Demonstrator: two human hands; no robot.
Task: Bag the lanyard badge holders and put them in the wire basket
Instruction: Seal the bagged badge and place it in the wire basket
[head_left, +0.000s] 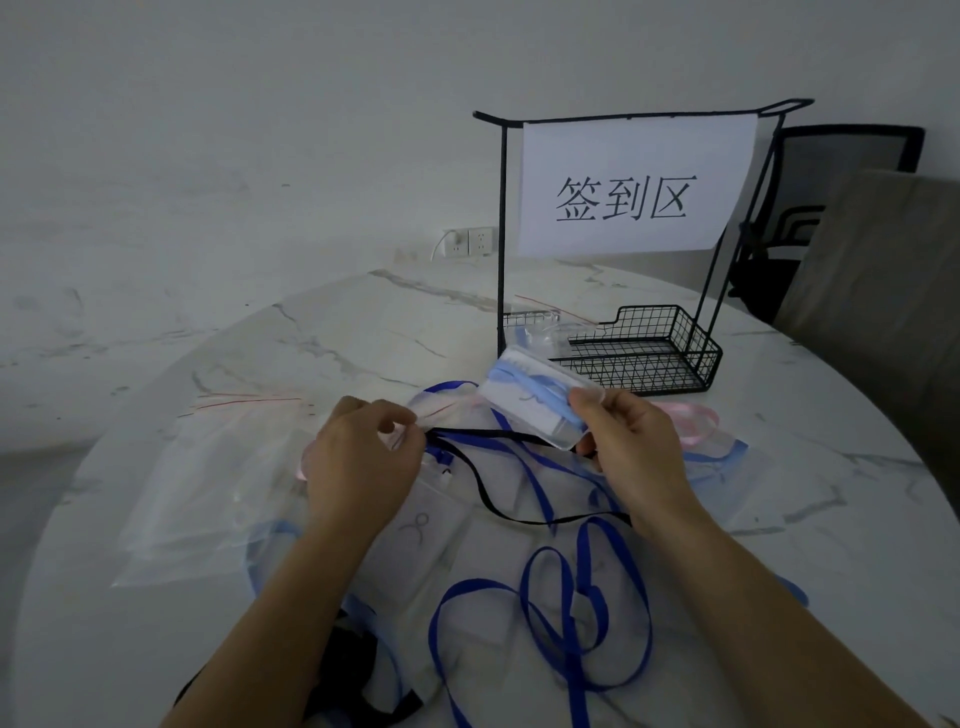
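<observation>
Fingers (589, 399) around clear holder (527, 410) (blue lanyard (511, 375))

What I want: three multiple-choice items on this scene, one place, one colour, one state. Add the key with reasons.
1. The black wire basket stands:
A) on the white marble table, beyond the hands
B) on the chair
C) on the floor
2. The lanyard wound round the clear plastic badge holder is:
A) red
B) light blue
C) green
3. The right hand:
A) lies flat on the table
B) grips the badge holder above the table
C) is out of view
Key: 1 A, its base rests on the tabletop; 2 B, pale blue ribbon crosses the holder; 3 B, its fingers curl round the holder.
</observation>
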